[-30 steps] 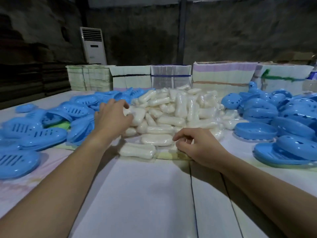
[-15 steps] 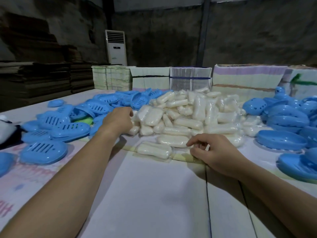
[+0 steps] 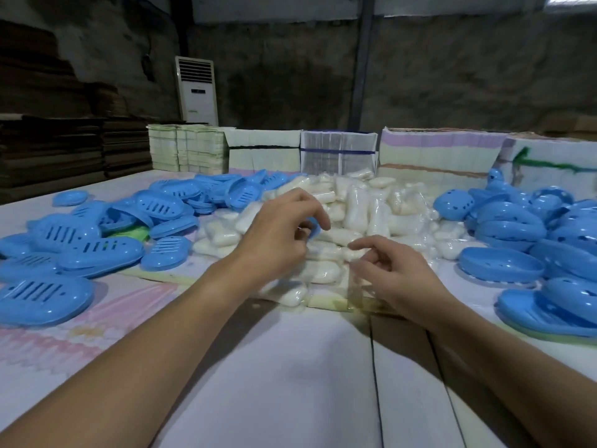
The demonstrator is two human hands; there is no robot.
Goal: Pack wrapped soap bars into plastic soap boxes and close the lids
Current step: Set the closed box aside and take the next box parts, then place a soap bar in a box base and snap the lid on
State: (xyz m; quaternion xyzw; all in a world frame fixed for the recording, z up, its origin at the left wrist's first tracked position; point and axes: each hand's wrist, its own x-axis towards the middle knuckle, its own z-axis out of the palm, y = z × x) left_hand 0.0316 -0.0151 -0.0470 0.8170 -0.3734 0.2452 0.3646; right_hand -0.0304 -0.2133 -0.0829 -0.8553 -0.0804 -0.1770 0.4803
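Soap bars (image 3: 349,215), wrapped in clear film, lay heaped at table center, directly under and beyond both hands. L hand (image 3: 277,234) hovered over the heap, fingers curled round a small blue piece (image 3: 312,225), mostly hidden. R hand (image 3: 392,270) sat just beside it at the heap's near edge, fingers loosely bent, gripping nothing visible. Slotted blue trays (image 3: 97,250) piled left; blue box shells (image 3: 529,240) piled right. Bare white tabletop (image 3: 284,367) opened toward the camera. Paper stacks (image 3: 436,153) lined the far edge; no legible writing. White AC unit (image 3: 197,90) stood behind.
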